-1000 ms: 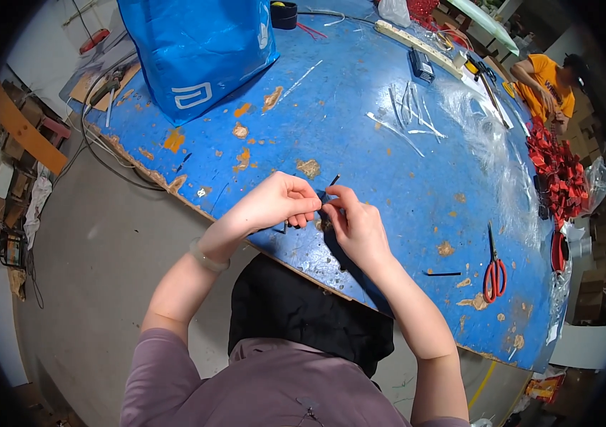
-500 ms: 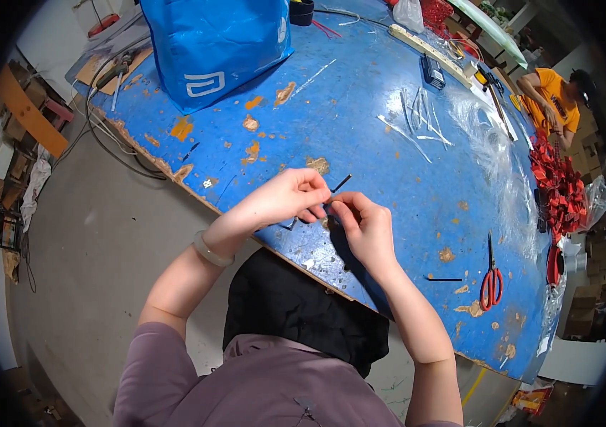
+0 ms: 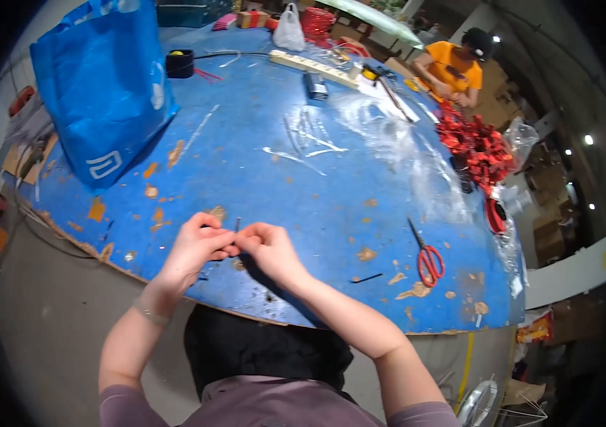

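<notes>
My left hand [image 3: 200, 249] and my right hand [image 3: 269, 250] meet fingertip to fingertip just above the worn blue table [image 3: 246, 171], near its front edge. Both are closed in a pinch on a thin black strip [image 3: 237, 223]; its upper end sticks up between the fingers, and the rest is hidden by them. Beneath the left hand a bit of another dark strip [image 3: 203, 278] shows. To the right of my hands lies a short black strip [image 3: 368, 278] on the table, and beyond it scissors with red handles [image 3: 430, 265], shut blades pointing away from me.
A big blue bag [image 3: 107, 92] stands at the far left. Clear plastic film [image 3: 420, 156] and white ties [image 3: 310, 146] lie beyond my hands, near a power strip [image 3: 314, 67]. Red bows or ribbons [image 3: 477, 146] heap at the right, where a person in orange [image 3: 452, 67] works.
The whole view has swung to the right, so table and hands appear shifted left. Both hands keep their pinch on the strip, fingertips close together.
</notes>
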`<state>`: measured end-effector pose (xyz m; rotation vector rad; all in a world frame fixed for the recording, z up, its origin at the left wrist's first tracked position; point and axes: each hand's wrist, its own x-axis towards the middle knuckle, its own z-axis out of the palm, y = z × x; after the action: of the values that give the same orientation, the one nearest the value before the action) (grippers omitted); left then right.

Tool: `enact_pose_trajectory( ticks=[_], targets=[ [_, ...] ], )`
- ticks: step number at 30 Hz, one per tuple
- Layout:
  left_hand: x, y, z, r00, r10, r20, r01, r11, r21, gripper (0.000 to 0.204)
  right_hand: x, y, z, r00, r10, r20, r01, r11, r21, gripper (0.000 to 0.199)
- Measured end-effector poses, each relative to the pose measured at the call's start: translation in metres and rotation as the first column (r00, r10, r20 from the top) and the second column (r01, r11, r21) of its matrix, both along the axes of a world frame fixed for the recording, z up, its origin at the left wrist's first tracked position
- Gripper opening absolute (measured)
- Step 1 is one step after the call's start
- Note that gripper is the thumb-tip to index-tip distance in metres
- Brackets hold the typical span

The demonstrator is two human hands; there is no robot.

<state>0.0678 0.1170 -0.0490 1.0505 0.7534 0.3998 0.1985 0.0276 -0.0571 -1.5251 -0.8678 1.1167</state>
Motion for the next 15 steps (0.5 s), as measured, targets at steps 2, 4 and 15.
enact_pose_trajectory(
  ticks=[2,4,15],
  targets=[
    [0.002,-0.001,-0.002,1.000,0.021,-0.007,-0.021,1.000,0.005,0.024,0.003,0.003,-0.002,1.000,-0.004,0.022,0.004,1.000,-0.002,0.013],
    [0.006,0.001,-0.006,0.999,0.044,-0.027,-0.042,0.998,0.051,0.025,0.006,0.006,-0.003,1.000,0.014,0.011,-0.015,1.000,0.016,0.013],
    [-0.001,0.001,-0.016,0.996,0.044,-0.072,-0.032,0.987,0.160,0.026,-0.005,-0.001,-0.005,0.777,-0.211,0.593,0.009,0.946,0.325,0.008]
  ],
)
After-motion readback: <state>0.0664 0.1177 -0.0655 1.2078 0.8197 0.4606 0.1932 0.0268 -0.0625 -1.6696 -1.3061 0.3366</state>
